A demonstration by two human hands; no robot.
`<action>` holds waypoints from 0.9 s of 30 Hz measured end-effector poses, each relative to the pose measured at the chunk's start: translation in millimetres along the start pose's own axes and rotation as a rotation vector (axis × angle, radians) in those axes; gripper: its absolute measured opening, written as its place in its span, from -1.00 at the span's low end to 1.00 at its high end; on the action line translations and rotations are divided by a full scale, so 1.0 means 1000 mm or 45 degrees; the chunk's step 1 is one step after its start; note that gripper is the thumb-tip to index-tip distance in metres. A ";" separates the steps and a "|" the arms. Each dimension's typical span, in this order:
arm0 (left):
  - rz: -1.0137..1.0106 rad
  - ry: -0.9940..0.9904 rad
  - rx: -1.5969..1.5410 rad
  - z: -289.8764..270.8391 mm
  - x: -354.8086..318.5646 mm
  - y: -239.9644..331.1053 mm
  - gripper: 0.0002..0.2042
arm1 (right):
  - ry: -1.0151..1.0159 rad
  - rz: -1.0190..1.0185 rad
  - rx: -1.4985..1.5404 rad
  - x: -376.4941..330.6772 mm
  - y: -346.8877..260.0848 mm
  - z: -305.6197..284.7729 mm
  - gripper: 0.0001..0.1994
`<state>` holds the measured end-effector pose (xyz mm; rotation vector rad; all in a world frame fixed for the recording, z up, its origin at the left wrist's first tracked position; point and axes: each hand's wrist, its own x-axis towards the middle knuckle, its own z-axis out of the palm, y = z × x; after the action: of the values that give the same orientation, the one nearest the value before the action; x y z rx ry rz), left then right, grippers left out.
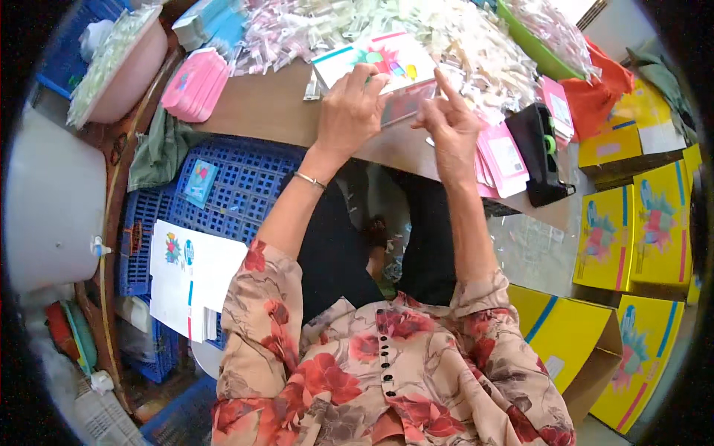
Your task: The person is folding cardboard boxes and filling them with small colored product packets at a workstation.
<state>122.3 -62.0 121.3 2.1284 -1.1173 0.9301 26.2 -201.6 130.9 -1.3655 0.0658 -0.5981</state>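
Above the near edge of the worktable, a small white carton [400, 53] with colourful print is tilted between my hands. Its near side shows a pinkish panel or contents [409, 102]; which of the two I cannot tell. My left hand [351, 106] is closed on the carton's near left part, fingers bent over its edge. At the carton's right end is my right hand [451, 128], index finger stretched along the end, thumb and other fingers curled in by the near corner. A big heap of small clear-wrapped pieces [297, 33] lies just beyond the carton.
Pink packs [197, 85] stand at the table's left, pink cards [506, 160] and a black tape dispenser [539, 152] at its right. A blue crate [230, 182] and flat white cartons [190, 279] are on my left. Yellow boxes [602, 238] stack up on the right.
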 end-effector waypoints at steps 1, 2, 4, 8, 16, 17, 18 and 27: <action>0.006 0.000 0.000 0.000 0.002 0.002 -0.70 | 0.004 -0.004 0.002 0.007 0.008 0.004 -0.60; -0.018 0.049 -0.076 0.002 0.005 0.005 -0.66 | 0.016 -0.049 0.040 0.011 0.020 0.005 -0.54; -0.024 0.102 -0.162 0.000 0.005 0.002 -0.58 | 0.045 -0.042 0.093 0.016 0.027 0.014 -0.48; -0.057 0.147 -0.227 -0.001 0.004 0.001 -0.55 | 0.036 -0.028 0.145 0.020 0.033 0.022 -0.45; 0.011 0.213 -0.327 -0.001 0.001 -0.003 -0.48 | 0.014 -0.011 0.122 0.022 0.031 0.023 -0.44; 0.013 0.210 -0.325 -0.001 0.000 -0.003 -0.48 | 0.015 -0.010 0.126 0.022 0.031 0.023 -0.44; 0.029 0.200 -0.290 0.000 0.000 -0.003 -0.49 | 0.011 -0.003 0.102 0.022 0.030 0.022 -0.44; 0.095 0.070 -0.091 -0.002 -0.001 -0.001 -0.74 | -0.008 -0.022 -0.016 0.020 0.029 0.020 -0.42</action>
<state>122.4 -59.6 121.3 2.0043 -1.1915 0.9616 61.9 -189.8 114.4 -1.3811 0.0524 -0.6088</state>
